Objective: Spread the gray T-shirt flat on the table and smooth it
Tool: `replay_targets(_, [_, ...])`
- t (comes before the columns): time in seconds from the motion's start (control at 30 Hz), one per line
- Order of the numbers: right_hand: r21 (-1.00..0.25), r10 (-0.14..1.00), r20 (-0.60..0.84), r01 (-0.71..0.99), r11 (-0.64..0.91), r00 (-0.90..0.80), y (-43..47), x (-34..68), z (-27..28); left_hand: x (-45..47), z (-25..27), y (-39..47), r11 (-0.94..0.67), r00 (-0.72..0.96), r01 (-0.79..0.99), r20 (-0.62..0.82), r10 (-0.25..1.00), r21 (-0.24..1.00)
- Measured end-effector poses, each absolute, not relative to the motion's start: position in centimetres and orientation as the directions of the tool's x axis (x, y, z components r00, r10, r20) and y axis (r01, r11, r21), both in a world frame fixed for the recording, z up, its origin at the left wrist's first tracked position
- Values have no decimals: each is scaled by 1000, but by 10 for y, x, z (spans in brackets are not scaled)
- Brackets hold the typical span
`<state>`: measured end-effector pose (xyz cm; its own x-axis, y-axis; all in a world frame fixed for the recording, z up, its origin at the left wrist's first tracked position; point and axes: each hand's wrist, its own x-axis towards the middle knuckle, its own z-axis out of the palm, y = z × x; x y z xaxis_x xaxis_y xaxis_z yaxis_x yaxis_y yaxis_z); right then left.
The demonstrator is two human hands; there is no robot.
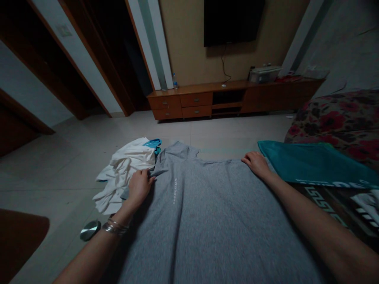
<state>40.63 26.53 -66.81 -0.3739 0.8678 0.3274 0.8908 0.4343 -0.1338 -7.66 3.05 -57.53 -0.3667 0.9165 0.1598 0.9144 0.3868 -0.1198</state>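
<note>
Right in front of us, the grey T-shirt (219,221) is spread out, a long crease running down it beside the printed lettering (175,191). Our left hand (139,187) pinches its side edge, and our right hand (257,163) has its fingertips closed on the far edge; neither grip gapes. Spreading it well, we judge, takes even outward tension until that crease flattens, without dragging the white clothes (126,167) or teal cloth (308,161). Beyond stands a wooden TV cabinet (197,100).
</note>
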Motion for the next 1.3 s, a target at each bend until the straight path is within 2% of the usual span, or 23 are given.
replay_targets(0.07, [-127, 884, 315, 907, 401, -347, 268, 410, -667, -75, -575, 33, 434, -385, 882, 253, 888, -183])
replay_targets(0.13, [-137, 889, 289, 903, 407, -356, 274, 415, -665, -79, -574, 37, 469, -422, 859, 234, 876, -205])
replay_targets(0.3, [-142, 870, 222, 868, 476, -441, 278, 424, -664, -94, -569, 43, 515, -529, 847, -105, 842, -132])
replay_targets(0.37, [-132, 890, 221, 892, 432, -398, 272, 424, -663, -90, -559, 42, 485, -495, 869, -144, 857, -99])
replay_targets(0.4, [-124, 903, 224, 909, 399, -366, 267, 423, -662, -85, -552, 41, 459, -467, 884, -111, 877, -91])
replay_targets(0.47, [-95, 920, 233, 934, 344, -315, 256, 421, -659, -75, -537, 34, 417, -414, 902, 57, 909, -114])
replay_targets(0.57, [-17, 915, 257, 945, 327, -312, 243, 419, -653, -71, -519, 18, 454, -390, 871, 299, 871, -187])
replay_targets(0.63, [39, 899, 280, 939, 341, -337, 240, 417, -650, -82, -517, 11, 500, -446, 842, 259, 857, -203])
replay_targets(0.67, [57, 892, 286, 936, 349, -350, 240, 416, -649, -90, -519, 10, 510, -488, 839, 153, 859, -188])
replay_targets(0.73, [64, 889, 282, 931, 358, -361, 242, 414, -649, -106, -527, 14, 502, -507, 862, -153, 848, -74])
replay_targets(0.8, [47, 899, 267, 937, 347, -346, 244, 412, -651, -115, -535, 24, 502, -417, 849, -375, 828, 164])
replay_targets(0.87, [32, 909, 250, 942, 335, -332, 246, 411, -652, -115, -541, 36, 517, -317, 738, -453, 833, 434])
replay_targets(0.93, [32, 919, 232, 947, 319, -318, 246, 408, -650, -108, -543, 47, 554, -247, 566, -516, 820, 610])
replay_targets(1.0, [48, 931, 230, 959, 281, -284, 245, 400, -640, -98, -543, 56, 588, -205, 472, -567, 798, 657])
replay_targets(1.1, [45, 919, 249, 952, 304, -306, 245, 361, -611, -91, -543, 61, 573, -245, 535, -536, 808, 621])
replay_targets(1.23, [-125, 799, 184, 793, 596, -572, 248, 247, -568, -98, -541, 51, 489, -220, 672, -481, 849, 556])
replay_targets(1.3, [-211, 712, 133, 683, 700, -689, 246, 173, -555, -103, -542, 41, 475, -181, 671, -496, 849, 570])
